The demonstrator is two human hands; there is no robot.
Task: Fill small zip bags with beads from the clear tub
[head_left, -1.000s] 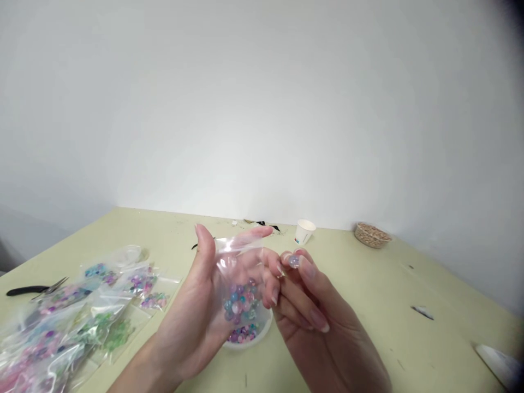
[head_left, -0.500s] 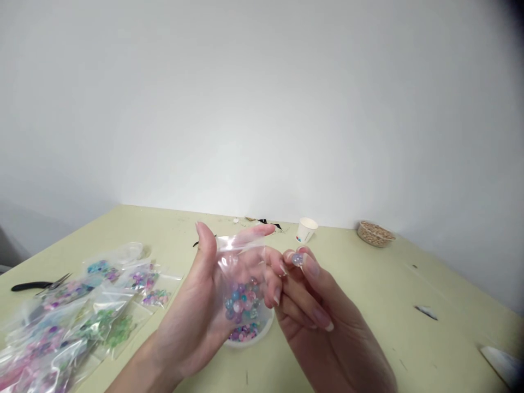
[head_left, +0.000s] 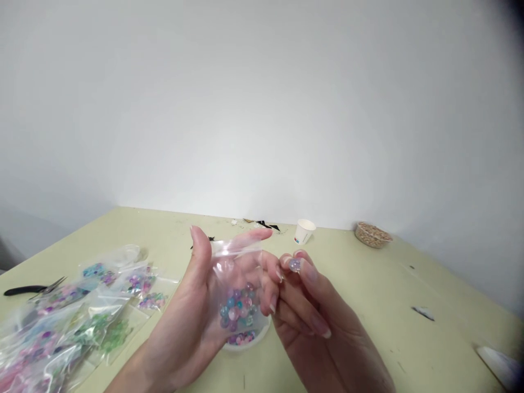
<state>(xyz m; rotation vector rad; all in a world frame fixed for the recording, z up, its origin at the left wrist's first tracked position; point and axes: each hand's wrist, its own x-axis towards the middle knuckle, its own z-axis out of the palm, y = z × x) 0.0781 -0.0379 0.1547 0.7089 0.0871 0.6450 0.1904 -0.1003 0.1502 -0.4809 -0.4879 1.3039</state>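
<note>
A clear zip bag of blue, pink and purple beads (head_left: 238,308) lies against the palm of my left hand (head_left: 184,322), whose thumb points up while its fingers curl at the bag's right edge. My right hand (head_left: 323,311) pinches a pale purple bead (head_left: 295,265) between thumb and fingertip, just right of the left fingertips. Below and partly behind the bag, a round white dish (head_left: 262,334) contains small pink, purple and teal beads.
Several bead bags (head_left: 98,327) cover the table's left side, beside black-handled pliers (head_left: 27,290). Toward the back stand a white paper cup (head_left: 304,231) and a clear tub of brown grains (head_left: 373,235). Black scraps (head_left: 268,225) lie near the wall.
Both hands, the bag and the pinched bead appear slightly further left, along with the table items, as the view shifts. Each hand keeps its hold.
</note>
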